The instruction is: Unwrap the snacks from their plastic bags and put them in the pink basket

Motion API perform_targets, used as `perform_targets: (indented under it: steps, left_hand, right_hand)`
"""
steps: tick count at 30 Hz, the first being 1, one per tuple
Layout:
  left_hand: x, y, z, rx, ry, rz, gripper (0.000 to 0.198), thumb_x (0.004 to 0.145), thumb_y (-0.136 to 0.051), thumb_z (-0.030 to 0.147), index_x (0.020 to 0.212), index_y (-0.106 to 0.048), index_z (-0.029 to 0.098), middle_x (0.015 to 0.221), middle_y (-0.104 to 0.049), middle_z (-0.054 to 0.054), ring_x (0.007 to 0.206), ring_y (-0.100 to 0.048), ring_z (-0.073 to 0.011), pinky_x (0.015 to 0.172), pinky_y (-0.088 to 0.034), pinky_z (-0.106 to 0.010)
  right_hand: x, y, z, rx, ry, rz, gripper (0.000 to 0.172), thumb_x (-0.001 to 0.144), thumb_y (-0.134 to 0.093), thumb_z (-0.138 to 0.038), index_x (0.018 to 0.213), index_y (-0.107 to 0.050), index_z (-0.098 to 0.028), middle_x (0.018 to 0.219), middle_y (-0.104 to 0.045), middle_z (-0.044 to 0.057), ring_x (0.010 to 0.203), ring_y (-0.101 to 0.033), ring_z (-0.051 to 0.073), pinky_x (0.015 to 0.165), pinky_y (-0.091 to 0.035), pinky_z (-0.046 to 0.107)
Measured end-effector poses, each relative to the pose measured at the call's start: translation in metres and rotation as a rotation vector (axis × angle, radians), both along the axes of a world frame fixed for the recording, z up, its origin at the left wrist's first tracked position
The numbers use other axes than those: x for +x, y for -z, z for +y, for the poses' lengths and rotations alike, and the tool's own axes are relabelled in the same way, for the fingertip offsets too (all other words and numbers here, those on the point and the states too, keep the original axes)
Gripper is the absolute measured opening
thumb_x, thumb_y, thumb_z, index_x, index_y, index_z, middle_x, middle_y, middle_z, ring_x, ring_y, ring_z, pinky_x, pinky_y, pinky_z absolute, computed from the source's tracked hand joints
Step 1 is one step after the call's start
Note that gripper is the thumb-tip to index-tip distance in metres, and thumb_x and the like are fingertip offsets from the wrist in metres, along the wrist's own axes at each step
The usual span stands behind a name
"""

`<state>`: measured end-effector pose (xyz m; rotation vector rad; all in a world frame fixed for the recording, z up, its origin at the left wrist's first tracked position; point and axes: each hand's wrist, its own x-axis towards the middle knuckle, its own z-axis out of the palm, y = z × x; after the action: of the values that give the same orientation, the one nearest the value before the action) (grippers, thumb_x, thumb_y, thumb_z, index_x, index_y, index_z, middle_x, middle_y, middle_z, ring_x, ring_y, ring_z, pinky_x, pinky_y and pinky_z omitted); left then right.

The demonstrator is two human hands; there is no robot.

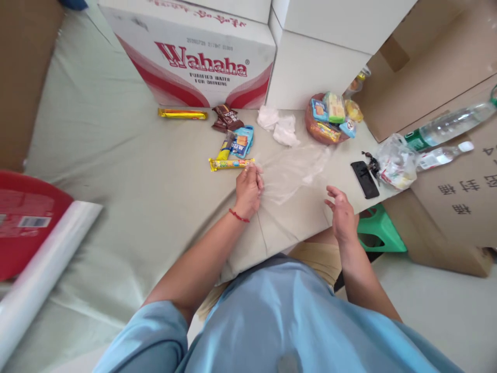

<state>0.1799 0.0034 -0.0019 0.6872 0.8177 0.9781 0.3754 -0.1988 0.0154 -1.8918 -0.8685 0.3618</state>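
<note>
My left hand (249,187), with a red string on its wrist, pinches the near left edge of a clear plastic bag (293,173) that lies spread on the table. A yellow snack stick (231,164) lies just beyond its fingertips. My right hand (340,210) is raised at the bag's right side, fingers apart and holding nothing. Behind the stick lie a blue snack packet (243,141), a yellow-and-grey packet (225,147) and brown cocoa packets (228,118). Two crumpled white bags (285,129) sit beyond the clear bag. A brown basket (312,128) holds several snacks.
A Wahaha carton (202,57) and white boxes (310,67) stand at the back, with a yellow packet (182,114) before them. To the right are a phone (365,180), a stuffed plastic bag (396,161), bottles (446,124) and a green stool (382,230). A white roll (50,272) lies left.
</note>
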Motion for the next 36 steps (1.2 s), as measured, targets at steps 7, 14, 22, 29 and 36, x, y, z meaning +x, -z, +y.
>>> perform_targets:
  steps: [7,14,22,29,36]
  left_hand:
    - [-0.004,-0.018,-0.012,-0.116,0.246,0.075,0.065,0.094,-0.052,0.080,0.083,-0.066,0.018,0.043,-0.037,0.008,0.035,-0.025,-0.0070,0.037,-0.018,-0.023]
    - [-0.062,-0.041,-0.027,-0.262,0.404,0.071,0.066,0.099,-0.043,0.075,0.107,-0.071,0.016,0.043,-0.031,0.010,0.035,-0.018,-0.0077,0.037,-0.019,-0.021]
    - [-0.129,-0.029,-0.051,-0.388,0.225,0.312,0.061,0.097,-0.048,0.071,0.106,-0.071,0.015,0.046,-0.035,0.009,0.035,-0.018,-0.0058,0.036,-0.017,-0.018]
    - [-0.116,-0.023,-0.057,0.070,0.199,0.714,0.060,0.093,-0.049,0.077,0.080,-0.067,0.020,0.045,-0.041,0.005,0.040,-0.030,-0.0108,0.042,-0.020,-0.026]
    - [-0.133,-0.027,-0.028,0.300,0.025,0.930,0.038,0.095,-0.056,0.053,0.085,-0.070,0.020,0.048,-0.043,0.006,0.047,-0.038,-0.0130,0.051,-0.030,-0.027]
  right_hand:
    - [0.031,0.013,0.074,-0.044,-0.039,-0.013,0.104,0.080,-0.072,-0.078,0.162,-0.036,-0.025,0.156,-0.053,0.020,0.148,-0.046,0.034,0.120,-0.040,0.059]
    - [0.043,-0.006,0.118,-0.139,-0.414,0.408,0.042,0.067,-0.087,-0.038,0.104,-0.077,-0.020,0.073,-0.068,-0.001,0.069,-0.062,0.016,0.071,-0.052,0.032]
    - [0.038,0.006,0.129,-0.098,-0.393,0.250,0.024,0.078,-0.079,-0.046,0.077,-0.070,-0.023,0.068,-0.067,0.001,0.067,-0.059,0.018,0.070,-0.047,0.033]
    - [-0.003,0.013,0.131,-0.171,-0.640,-0.253,0.022,0.075,-0.085,-0.030,0.093,-0.075,-0.023,0.090,-0.072,0.007,0.094,-0.060,0.027,0.095,-0.046,0.041]
    - [0.009,0.021,0.110,-0.097,-0.499,0.046,0.007,0.077,-0.073,-0.021,0.070,-0.071,-0.023,0.069,-0.066,-0.001,0.067,-0.053,0.016,0.079,-0.042,0.032]
